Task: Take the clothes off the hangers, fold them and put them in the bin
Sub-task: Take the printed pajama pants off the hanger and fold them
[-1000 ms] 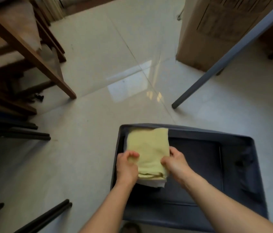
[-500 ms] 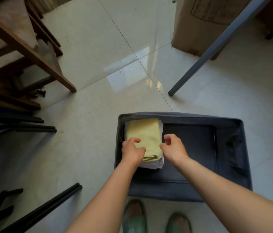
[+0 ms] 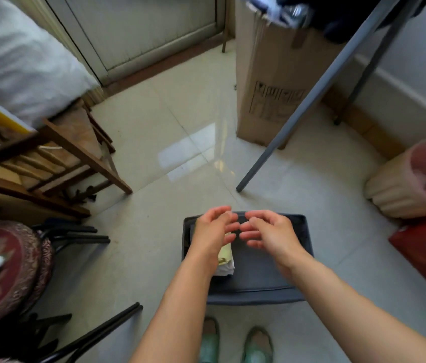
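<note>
Yellow cloth (image 3: 226, 254), folded, lies on a white cloth (image 3: 227, 269) at the left side of a dark grey bin (image 3: 259, 299) on the tiled floor (image 3: 141, 258). Both hands hover above the bin, holding nothing: left hand (image 3: 213, 230) over the cloths, right hand (image 3: 272, 234) beside it, fingers loosely bent and slightly spread, fingertips nearly meeting. Green slippers (image 3: 209, 341) show below; a cardboard box (image 3: 272, 74) stands beyond.

Dark printed marks, a framed row of symbols with lines beneath, stand on the side of the tall cardboard box (image 3: 274, 82), too blurred to read; no other text legible.
</note>
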